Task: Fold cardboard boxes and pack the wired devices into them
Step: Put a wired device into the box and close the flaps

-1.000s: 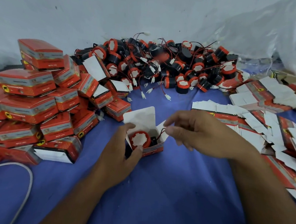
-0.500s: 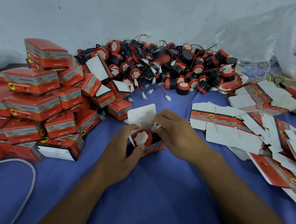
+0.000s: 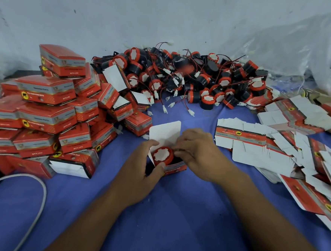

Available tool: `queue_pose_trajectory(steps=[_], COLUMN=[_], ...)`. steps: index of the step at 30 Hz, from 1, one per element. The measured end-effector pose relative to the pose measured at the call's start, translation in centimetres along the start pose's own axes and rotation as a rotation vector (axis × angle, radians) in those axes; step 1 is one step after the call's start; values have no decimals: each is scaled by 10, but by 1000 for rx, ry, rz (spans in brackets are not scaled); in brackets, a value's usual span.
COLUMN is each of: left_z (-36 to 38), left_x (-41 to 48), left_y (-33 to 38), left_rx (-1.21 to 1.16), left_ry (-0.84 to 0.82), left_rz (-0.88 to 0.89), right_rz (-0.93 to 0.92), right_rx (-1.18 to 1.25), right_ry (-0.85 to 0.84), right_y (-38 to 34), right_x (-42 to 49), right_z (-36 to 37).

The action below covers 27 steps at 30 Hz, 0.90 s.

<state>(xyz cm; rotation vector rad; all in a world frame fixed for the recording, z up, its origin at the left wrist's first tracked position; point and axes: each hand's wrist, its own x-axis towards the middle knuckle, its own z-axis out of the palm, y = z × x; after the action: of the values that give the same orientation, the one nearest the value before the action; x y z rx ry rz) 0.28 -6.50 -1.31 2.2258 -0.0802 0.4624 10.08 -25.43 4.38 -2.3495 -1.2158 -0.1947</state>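
Note:
A small red cardboard box (image 3: 174, 167) stands open on the blue cloth at the middle, its white lid flap (image 3: 165, 132) raised. Inside sits a round red and black wired device (image 3: 162, 155) with a white face. My left hand (image 3: 142, 164) grips the box's left side, thumb on the front edge. My right hand (image 3: 195, 147) presses its fingertips into the box at the device's right side, over the wire, which is hidden. A heap of loose wired devices (image 3: 187, 78) lies at the back.
Packed red boxes (image 3: 50, 109) are piled at the left. Flat unfolded box blanks (image 3: 277, 145) spread across the right. A white cable (image 3: 38, 191) curves at the lower left. Clear plastic sheeting (image 3: 293, 52) hangs at the back right.
My right hand moved left from beside the box to its opening and now pushes down inside next to the device. The left hand stayed on the box.

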Motion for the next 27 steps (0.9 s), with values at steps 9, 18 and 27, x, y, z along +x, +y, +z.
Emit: queue_pose_trajectory(steps=[9,18,27], left_z=[2,-1,-1], left_x=[-2,-1,2], left_y=[-4,-4,-5], left_rx=[-87,-55,20], left_ry=[120,127,108], left_rz=[-1,-30,52], right_rz=[295,225,558], right_rx=[289,213,777], right_ry=[-246,121,327], right_y=[1,-1,2], right_x=[-7,-3,1], right_z=[-1,13,35])
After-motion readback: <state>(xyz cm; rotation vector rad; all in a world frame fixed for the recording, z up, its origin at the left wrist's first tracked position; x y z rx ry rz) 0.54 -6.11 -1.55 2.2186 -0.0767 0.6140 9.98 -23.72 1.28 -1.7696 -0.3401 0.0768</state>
